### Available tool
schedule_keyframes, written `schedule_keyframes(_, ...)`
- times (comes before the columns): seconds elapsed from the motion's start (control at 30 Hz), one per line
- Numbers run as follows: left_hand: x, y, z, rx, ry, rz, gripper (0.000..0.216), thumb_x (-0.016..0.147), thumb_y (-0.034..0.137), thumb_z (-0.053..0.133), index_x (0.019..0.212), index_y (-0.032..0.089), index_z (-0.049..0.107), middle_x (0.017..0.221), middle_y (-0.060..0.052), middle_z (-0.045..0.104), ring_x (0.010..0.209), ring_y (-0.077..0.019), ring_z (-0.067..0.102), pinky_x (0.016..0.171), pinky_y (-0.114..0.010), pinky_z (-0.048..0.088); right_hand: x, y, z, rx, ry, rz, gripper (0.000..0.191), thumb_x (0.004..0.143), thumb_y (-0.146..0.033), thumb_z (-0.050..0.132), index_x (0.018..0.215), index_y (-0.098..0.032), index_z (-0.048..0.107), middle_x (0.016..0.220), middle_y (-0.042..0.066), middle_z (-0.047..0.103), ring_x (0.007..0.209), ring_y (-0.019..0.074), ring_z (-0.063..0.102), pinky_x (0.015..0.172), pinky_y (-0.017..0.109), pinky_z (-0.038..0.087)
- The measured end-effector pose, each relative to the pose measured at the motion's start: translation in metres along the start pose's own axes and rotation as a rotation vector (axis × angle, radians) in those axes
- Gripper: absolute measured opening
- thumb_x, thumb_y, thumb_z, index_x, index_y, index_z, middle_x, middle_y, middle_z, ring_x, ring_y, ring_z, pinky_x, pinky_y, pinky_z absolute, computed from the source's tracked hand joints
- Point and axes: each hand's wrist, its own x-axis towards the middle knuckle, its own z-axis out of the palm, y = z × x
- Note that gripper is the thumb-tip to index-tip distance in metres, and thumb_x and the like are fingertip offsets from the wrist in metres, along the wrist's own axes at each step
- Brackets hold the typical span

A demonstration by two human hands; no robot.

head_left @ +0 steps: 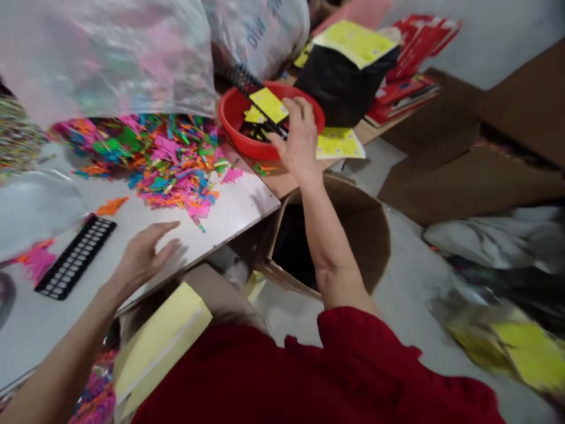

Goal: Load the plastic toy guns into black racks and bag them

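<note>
White surface point(241, 203) bearing loose bright pieces point(176, 159) beyond left grip point(143, 256), standing wide, empty. Right grip point(301, 138) curving over red bowl point(251, 146); yellow card point(269, 105) lying at its left, hold impossible to tell. Pinching card edge squarely, sparing black pieces point(253, 131) beside it, seeming wisest.

White table point(241, 207): heaped colourful pieces point(170, 162), black slotted strip point(76, 257) | wooden tabletop point(282, 181): red basin point(251, 147), apparently; base hidden

On the whitish plastic bag point(265, 50) beyond the right hand point(299, 136), dark letters point(256, 33) seem to read "DIW", possibly upside down; more lettering above is unclear, and the yellow sheet point(339, 144) beside that hand has marks too blurred to read
</note>
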Motion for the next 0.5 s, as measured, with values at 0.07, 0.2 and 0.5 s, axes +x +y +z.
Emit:
schedule_keyframes(0.07, 0.005, 0.021, 0.041, 0.051, -0.217, 0.205, 0.034, 0.093, 0.035, 0.047, 0.120, 0.021, 0.060, 0.124, -0.012, 0.064, 0.114, -0.0276, 0.060, 0.098, -0.046, 0.050, -0.041, 0.047, -0.013, -0.009, -0.036, 0.114, 0.038, 0.093, -0.043, 0.052, 0.124, -0.021, 0.054, 0.129, 0.012, 0.053, 0.128, 0.0267, 0.045, 0.105, 0.051, 0.038)
schedule_keyframes(0.2, 0.047, 0.068, 0.107, 0.189, -0.367, 0.412, 0.039, 0.091, 0.017, 0.044, 0.128, 0.017, 0.057, 0.139, -0.018, 0.052, 0.134, -0.0328, 0.044, 0.111, -0.054, 0.032, -0.169, 0.121, -0.017, 0.088, -0.421, 0.718, 0.037, 0.084, -0.031, 0.065, 0.115, -0.012, 0.060, 0.101, 0.009, 0.066, 0.096, 0.0207, 0.061, 0.090, 0.040, 0.049)
schedule_keyframes(0.5, 0.133, 0.085, 0.202, 0.317, -0.381, 0.372, 0.067, 0.086, 0.020, 0.051, 0.148, 0.007, 0.029, 0.156, -0.023, 0.027, 0.144, -0.0373, 0.025, 0.115, -0.056, 0.021, -0.347, 0.138, 0.036, 0.195, -0.840, 1.339, 0.028, 0.093, -0.035, 0.059, 0.111, -0.014, 0.061, 0.108, 0.005, 0.064, 0.092, 0.0173, 0.064, 0.079, 0.036, 0.056)
